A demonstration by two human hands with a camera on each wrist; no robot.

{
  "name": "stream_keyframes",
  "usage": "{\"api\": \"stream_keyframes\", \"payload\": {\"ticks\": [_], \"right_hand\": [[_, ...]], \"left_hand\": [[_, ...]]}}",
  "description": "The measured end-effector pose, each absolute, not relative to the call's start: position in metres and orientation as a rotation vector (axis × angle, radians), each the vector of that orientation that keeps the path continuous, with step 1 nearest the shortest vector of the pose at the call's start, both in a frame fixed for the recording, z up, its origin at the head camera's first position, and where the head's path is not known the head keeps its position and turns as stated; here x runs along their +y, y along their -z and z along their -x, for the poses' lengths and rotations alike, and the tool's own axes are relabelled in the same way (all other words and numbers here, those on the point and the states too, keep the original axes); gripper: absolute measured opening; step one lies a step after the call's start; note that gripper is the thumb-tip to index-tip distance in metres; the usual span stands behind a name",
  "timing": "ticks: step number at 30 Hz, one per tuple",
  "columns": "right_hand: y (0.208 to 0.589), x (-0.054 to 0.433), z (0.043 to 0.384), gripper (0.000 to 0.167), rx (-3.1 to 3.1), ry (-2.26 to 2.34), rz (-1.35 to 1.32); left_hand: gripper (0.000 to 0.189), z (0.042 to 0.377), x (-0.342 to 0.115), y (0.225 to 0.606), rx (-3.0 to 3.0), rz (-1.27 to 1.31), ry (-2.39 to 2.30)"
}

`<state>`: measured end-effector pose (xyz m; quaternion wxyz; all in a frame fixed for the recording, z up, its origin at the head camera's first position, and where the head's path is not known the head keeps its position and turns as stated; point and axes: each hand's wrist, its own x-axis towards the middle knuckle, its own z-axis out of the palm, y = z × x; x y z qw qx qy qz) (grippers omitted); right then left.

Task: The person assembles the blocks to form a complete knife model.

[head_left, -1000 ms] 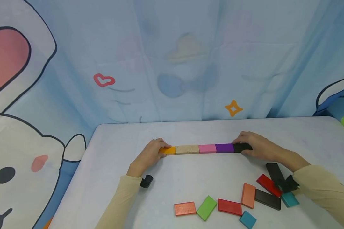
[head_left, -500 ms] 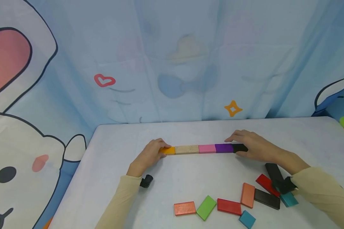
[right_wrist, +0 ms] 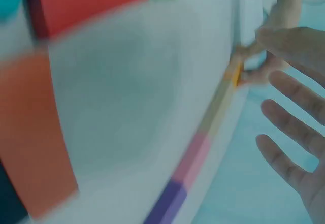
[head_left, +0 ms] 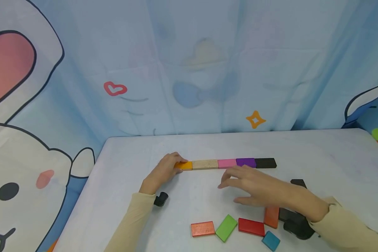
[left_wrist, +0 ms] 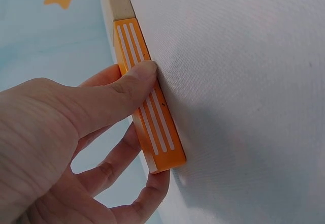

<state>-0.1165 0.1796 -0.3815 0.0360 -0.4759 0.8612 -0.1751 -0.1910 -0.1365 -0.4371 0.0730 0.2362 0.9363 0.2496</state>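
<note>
Pulling away from the black block [head_left: 266,163], the right hand [head_left: 253,185] has crossed back to the near side of the row [head_left: 225,164]; 0.5 s ago it was at that far-right end. Now hovers in front of the pink block [head_left: 227,164] and purple block [head_left: 246,162], fingers spread, nothing held. Black block stays put unaided, whole top in sight. Likely meaning: that end is placed and the hand is free for more work, perhaps on the loose pieces.

Left hand [head_left: 164,171] unchanged at the other end: thumb on the striped face of the yellow-orange block [left_wrist: 158,120], fingers curled behind, a firm-looking pinch. Probably steadying the line.

Row lies across the table [head_left: 135,150], toward its back edge. Order from left: yellow-orange, pale wood block [head_left: 205,164], pink, purple, black. 5 colours, ends seemingly touching, line nearly straight. Wood stretch looks longer than pink and a bit speckled. Yellow-orange shows 3 white stripes, small dark nicks. Flat or on edge: cannot tell for the whole row.

Nearer the person, loose: green block [head_left: 226,228], red block [head_left: 251,226], teal block [head_left: 271,240]; others partly hidden by the right arm
</note>
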Motion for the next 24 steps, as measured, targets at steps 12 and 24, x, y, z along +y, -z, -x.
{"api": "stream_keyframes", "payload": {"ticks": [12, 24], "right_hand": [[0.419, 0.155, 0.08, 0.033, 2.351, 0.59, 1.458], [0.437, 0.152, 0.075, 0.033, 2.367, 0.563, 1.582]], "left_hand": [[0.036, 0.19, -0.139, 0.437, 2.809, -0.704, -0.736], [0.036, 0.19, -0.138, 0.437, 2.813, -0.713, -0.754]]}}
